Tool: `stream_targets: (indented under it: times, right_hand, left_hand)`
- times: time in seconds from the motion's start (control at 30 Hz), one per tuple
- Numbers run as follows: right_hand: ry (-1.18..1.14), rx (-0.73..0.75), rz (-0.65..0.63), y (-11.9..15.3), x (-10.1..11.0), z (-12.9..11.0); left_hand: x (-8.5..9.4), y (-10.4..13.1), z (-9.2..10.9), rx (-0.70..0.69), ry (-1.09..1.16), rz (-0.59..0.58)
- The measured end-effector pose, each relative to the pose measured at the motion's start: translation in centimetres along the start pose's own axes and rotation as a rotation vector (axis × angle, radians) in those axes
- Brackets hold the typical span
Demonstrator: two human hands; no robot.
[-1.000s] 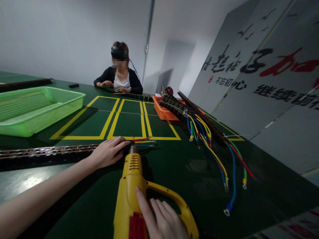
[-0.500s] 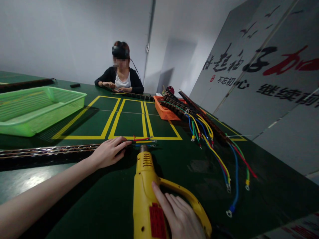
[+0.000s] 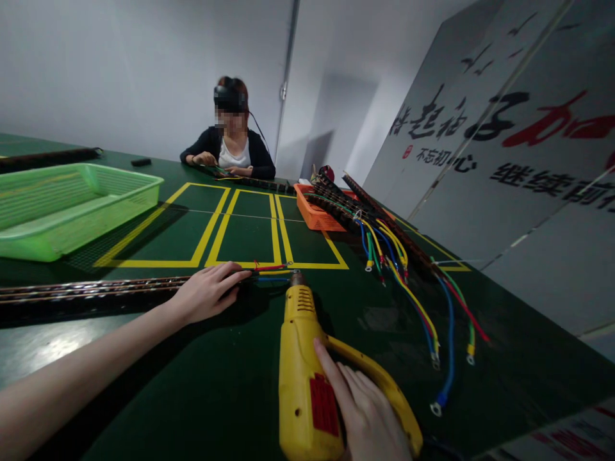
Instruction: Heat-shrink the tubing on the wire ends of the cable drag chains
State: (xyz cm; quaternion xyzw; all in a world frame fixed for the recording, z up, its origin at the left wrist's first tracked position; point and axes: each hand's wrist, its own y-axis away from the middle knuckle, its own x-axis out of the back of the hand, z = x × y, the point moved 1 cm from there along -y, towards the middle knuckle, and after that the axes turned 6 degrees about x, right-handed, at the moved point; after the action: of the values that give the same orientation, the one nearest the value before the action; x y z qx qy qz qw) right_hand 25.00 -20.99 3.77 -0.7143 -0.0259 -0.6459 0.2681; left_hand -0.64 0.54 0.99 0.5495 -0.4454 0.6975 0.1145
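My right hand (image 3: 368, 416) grips the handle of a yellow heat gun (image 3: 307, 378), whose metal nozzle points away from me at short coloured wire ends (image 3: 271, 267) on the green table. My left hand (image 3: 206, 291) rests flat on the end of a long dark cable bundle (image 3: 86, 291) that runs off to the left, its fingers pressing where the red and blue wire ends stick out.
A green plastic basket (image 3: 72, 205) stands at the left. An orange tray (image 3: 314, 214) holds more dark bundles with coloured wires (image 3: 413, 301) trailing toward the right edge. Yellow tape boxes (image 3: 225, 224) mark the table. Another person (image 3: 230, 150) sits at the far side. Lettered panels lean on the right.
The heat gun in my right hand has slid to the right, its nozzle moving along the wire ends. My left hand has stayed on the bundle.
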Motion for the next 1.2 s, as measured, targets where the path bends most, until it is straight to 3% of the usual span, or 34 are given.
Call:
stream_targets:
  times: [0.5,0.83,1.0,1.2]
  right_hand:
    - [0.137,0.137,-0.036,-0.7,-4.1,-3.6]
    - [0.015,0.109,-0.041,-1.7,-2.2,-3.2]
    - [-0.059,0.071,-0.103,-1.6,-1.4,-2.2]
    - [-0.187,-0.027,-0.086,-1.0,-0.7,-0.6]
  left_hand:
    - [-0.1,-0.1,0.0,0.015,0.016,-0.020]
    - [0.1,-0.1,0.0,0.026,0.041,-0.008]
    - [0.1,-0.1,0.0,0.052,0.030,-0.033]
    - [-0.3,0.0,-0.1,0.098,-0.024,-0.047]
